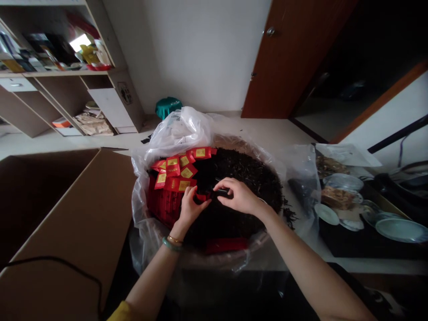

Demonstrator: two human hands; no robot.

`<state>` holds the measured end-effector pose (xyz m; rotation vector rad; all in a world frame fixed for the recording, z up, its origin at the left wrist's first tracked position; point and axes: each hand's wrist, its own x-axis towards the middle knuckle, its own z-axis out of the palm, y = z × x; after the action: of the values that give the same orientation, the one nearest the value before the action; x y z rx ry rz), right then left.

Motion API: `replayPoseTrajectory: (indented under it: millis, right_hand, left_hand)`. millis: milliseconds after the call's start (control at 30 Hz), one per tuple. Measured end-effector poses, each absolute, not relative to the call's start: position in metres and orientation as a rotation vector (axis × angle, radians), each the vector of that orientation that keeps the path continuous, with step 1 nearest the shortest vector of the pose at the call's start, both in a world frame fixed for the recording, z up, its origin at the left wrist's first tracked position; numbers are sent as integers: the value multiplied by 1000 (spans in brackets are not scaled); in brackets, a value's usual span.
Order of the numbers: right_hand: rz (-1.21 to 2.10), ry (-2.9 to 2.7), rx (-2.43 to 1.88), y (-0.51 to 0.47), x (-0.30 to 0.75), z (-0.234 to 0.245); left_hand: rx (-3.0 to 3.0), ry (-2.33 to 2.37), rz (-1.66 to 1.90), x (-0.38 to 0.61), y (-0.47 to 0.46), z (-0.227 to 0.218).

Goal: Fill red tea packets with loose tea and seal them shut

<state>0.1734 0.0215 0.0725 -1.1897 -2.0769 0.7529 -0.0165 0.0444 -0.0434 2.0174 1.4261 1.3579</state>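
A wide round container lined with clear plastic [140,223] stands in front of me, with loose dark leaves [247,174] heaped in it. My left hand [192,207] pinches a small red packet [201,197] between thumb and fingers, over the middle of the heap. Just right of it, my right hand [237,195] is curled, thumb facing fingers, around a small dark thing [222,191] whose kind I cannot make out. Several red packets with yellow labels [173,166] lie at the left of the container, above a row of flat red packets [163,206].
An open cardboard box [76,214] stands at my left. To the right, a dark tray [354,245] bears jars and lids [401,229]. Behind are a shelf unit [125,102], a green bag [167,107] and a brown door [287,58]. A red strip [227,245] lies at the container's near edge.
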Motion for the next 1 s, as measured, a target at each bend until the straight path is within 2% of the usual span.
replayPoseTrajectory:
  millis: [67, 167, 467, 567, 667, 833, 1000]
  right_hand:
    - [582, -2174, -1152, 19, 167, 68]
    - [535, -2293, -1177, 18, 153, 56]
    - [858, -1828, -1284, 26, 159, 53]
    - [901, -1919, -1327, 26, 171, 62]
    - [711, -2088, -1297, 24, 177, 68]
    - [458, -2198, -1147, 24, 172, 59]
    - [202, -2151, -1111, 26, 167, 49]
  left_hand:
    - [2048, 1380, 1348, -17, 43, -42]
    - [2110, 1321, 1313, -17, 41, -42]
    - [2074, 1366, 1320, -16, 43, -44]
    - [1958, 1391, 1353, -17, 44, -42]
    - [1773, 1281, 1355, -19, 44, -38]
    - [1483, 892, 1067, -23, 38, -29]
    - [1156, 868, 1039, -22, 36, -26]
